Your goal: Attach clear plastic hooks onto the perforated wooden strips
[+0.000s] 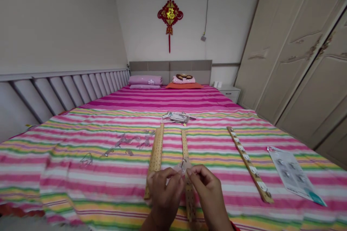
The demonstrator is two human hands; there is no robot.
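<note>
Close in front of me, my left hand (165, 189) and my right hand (207, 187) pinch a small clear plastic piece with a metal hook (183, 164) between their fingertips. The fingers cover part of it, so its full shape is hidden. Below it lies a narrow wooden strip with rows of holes (184, 143), running away from me between my wrists. Left of that strip, a stack of similar perforated wooden strips (155, 151) reaches under my left hand. Over to the right rests another wooden strip (240, 148) bearing several white round pieces with metal parts.
Small clear plastic and metal pieces (123, 140) are scattered at left on the striped cloth (103, 187). A blister pack (291, 171) lies at far right, and more packaging (176, 117) beyond the strips. Pillows (145, 80) sit by the headboard; a wardrobe (287, 54) stands right.
</note>
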